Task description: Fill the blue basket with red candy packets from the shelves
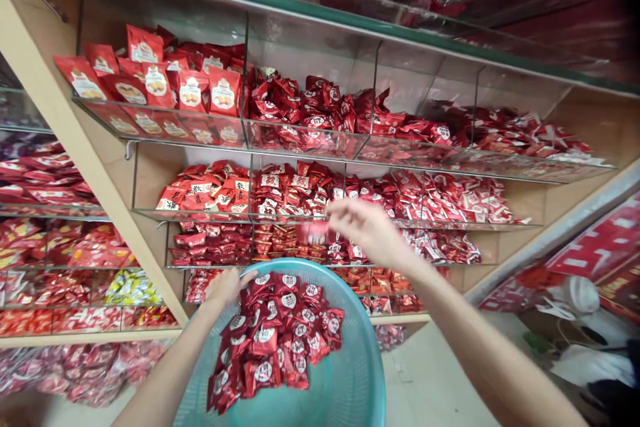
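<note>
My left hand (227, 287) grips the rim of a round teal plastic basket (320, 393). It is only partly filled: glossy dark-red packets with white labels (264, 340) lie heaped inside. Above, my blurred right hand (367, 230) is beside a smeared red-and-white packet (316, 233); I cannot tell whether I hold it. Wood-and-glass shelves (90, 140) ahead carry many red packets (300, 107).

soft, even light; glare on upper glass shelf (320, 14); right hand (365, 230) motion-blurred; upper right corner dark.
</note>
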Demonstrator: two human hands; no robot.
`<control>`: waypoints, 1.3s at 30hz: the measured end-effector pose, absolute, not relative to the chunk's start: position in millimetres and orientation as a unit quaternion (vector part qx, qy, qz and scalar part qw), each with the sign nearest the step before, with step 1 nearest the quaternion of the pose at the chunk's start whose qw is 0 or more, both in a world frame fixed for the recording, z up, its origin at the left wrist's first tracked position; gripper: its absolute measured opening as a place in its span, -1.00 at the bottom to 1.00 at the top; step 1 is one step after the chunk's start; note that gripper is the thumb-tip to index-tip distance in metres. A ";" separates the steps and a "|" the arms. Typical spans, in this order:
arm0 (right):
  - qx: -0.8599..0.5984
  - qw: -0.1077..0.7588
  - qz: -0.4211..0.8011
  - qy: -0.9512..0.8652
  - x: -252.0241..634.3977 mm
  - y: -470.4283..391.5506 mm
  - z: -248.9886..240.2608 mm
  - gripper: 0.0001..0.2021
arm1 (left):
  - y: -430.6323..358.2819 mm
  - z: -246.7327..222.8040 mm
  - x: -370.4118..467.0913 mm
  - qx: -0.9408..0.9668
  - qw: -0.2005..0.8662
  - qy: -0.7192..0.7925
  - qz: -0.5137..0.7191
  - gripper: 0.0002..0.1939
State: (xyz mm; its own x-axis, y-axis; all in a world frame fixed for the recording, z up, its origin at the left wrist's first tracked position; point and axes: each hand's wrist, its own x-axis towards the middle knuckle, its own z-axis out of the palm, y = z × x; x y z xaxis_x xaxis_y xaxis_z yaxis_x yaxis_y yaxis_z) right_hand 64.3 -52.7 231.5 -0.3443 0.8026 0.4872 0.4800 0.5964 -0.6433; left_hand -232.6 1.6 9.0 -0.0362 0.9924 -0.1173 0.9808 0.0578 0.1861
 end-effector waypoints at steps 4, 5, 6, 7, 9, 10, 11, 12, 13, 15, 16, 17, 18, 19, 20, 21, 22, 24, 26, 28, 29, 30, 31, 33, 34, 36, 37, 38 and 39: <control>-0.435 0.294 0.311 -0.792 64.0 -53.0 125.2 -0.83 | 1.1 9.6 -232.2 0.685 0.104 0.720 0.026 -0.20; -0.449 0.295 0.315 -0.782 66.8 -51.0 106.8 -0.83 | 1.2 9.5 -232.1 0.686 0.103 0.720 0.025 -0.20; -0.463 0.300 0.318 -0.771 70.0 -49.0 92.2 -0.84 | 1.3 9.4 -232.2 0.686 0.103 0.720 0.023 -0.20; -0.478 0.308 0.321 -0.757 73.2 -47.2 80.9 -0.85 | 1.5 9.2 -232.2 0.685 0.102 0.721 0.021 -0.21; -0.505 0.318 0.348 -0.723 78.5 -45.0 65.2 -0.86 | 1.8 8.7 -232.3 0.684 0.102 0.722 0.018 -0.21; -0.516 0.319 0.372 -0.703 79.9 -44.6 59.3 -0.86 | 1.8 8.5 -232.4 0.684 0.101 0.722 0.017 -0.21; -0.524 0.318 0.397 -0.683 80.5 -44.5 54.0 -0.85 | 1.9 8.4 -232.5 0.684 0.101 0.722 0.019 -0.21; -0.530 0.314 0.420 -0.666 80.3 -44.7 48.9 -0.85 | 1.8 8.3 -232.5 0.685 0.100 0.721 0.022 -0.22; -0.534 0.310 0.438 -0.653 79.5 -45.1 44.1 -0.85 | 1.8 8.2 -232.5 0.686 0.100 0.720 0.024 -0.22; -0.539 0.297 0.453 -0.645 77.2 -46.1 35.8 -0.85 | 1.6 8.2 -232.6 0.687 0.101 0.719 0.029 -0.22; -0.544 0.288 0.453 -0.645 76.1 -46.5 32.8 -0.85 | 1.5 8.2 -232.6 0.686 0.103 0.719 0.030 -0.23; -0.551 0.277 0.451 -0.645 75.2 -46.9 30.8 -0.85 | 1.4 8.1 -232.6 0.685 0.107 0.720 0.030 -0.23; -0.559 0.266 0.446 -0.646 74.6 -47.3 29.6 -0.85 | 1.3 8.1 -232.7 0.685 0.110 0.720 0.030 -0.24; -0.566 0.257 0.439 -0.649 74.2 -47.7 29.3 -0.85 | 1.1 8.0 -232.7 0.683 0.112 0.721 0.031 -0.24; -0.574 0.248 0.428 -0.653 74.1 -48.3 29.6 -0.85 | 0.9 8.1 -232.7 0.682 0.113 0.722 0.031 -0.25; -0.580 0.239 0.416 -0.658 74.1 -49.0 30.2 -0.83 | 0.7 8.2 -232.7 0.682 0.111 0.722 0.031 -0.25; -0.585 0.227 0.401 -0.667 74.2 -50.0 30.7 -0.81 | 0.4 8.4 -232.6 0.682 0.109 0.723 0.032 -0.26; -0.598 0.199 0.362 -0.686 74.0 -53.0 31.6 -0.75 | -0.2 9.2 -232.3 0.683 0.105 0.722 0.031 -0.27; -0.611 0.171 0.310 -0.708 73.0 -56.5 33.0 -0.70 | -0.7 10.0 -232.0 0.683 0.105 0.723 0.032 -0.28; -0.621 0.148 0.250 -0.728 71.1 -58.9 38.4 -0.68 | -1.1 10.1 -232.0 0.681 0.109 0.724 0.035 -0.31; -0.624 0.140 0.222 -0.736 69.8 -59.2 43.8 -0.68 | -1.1 9.7 -232.2 0.680 0.110 0.724 0.037 -0.32; -0.626 0.136 0.197 -0.742 68.2 -58.7 51.6 -0.69 | -1.1 9.0 -232.6 0.680 0.110 0.724 0.040 -0.33; -0.628 0.139 0.177 -0.745 66.5 -57.3 62.0 -0.71 | -0.9 8.0 -233.2 0.679 0.109 0.724 0.042 -0.34; -0.617 0.173 0.143 -0.755 62.3 -52.7 90.2 -0.75 | -0.1 5.2 -234.8 0.682 0.106 0.722 0.048 -0.34; -0.601 0.203 0.126 -0.763 60.0 -50.0 107.6 -0.76 | 0.5 3.5 -235.8 0.685 0.106 0.719 0.052 -0.35; -0.552 0.273 0.086 -0.783 54.9 -44.9 147.3 -0.77 | 2.1 -0.2 -237.8 0.690 0.110 0.713 0.057 -0.37; -0.523 0.304 0.065 -0.794 52.4 -42.8 168.7 -0.78 | 2.8 -2.0 -238.7 0.691 0.110 0.712 0.059 -0.38; -0.496 0.330 0.045 -0.802 50.0 -40.7 190.7 -0.78 | 3.5 -3.6 -239.4 0.691 0.109 0.712 0.061 -0.39; -0.473 0.352 0.027 -0.807 47.8 -38.6 212.7 -0.79 | 3.9 -4.9 -240.0 0.690 0.105 0.713 0.063 -0.40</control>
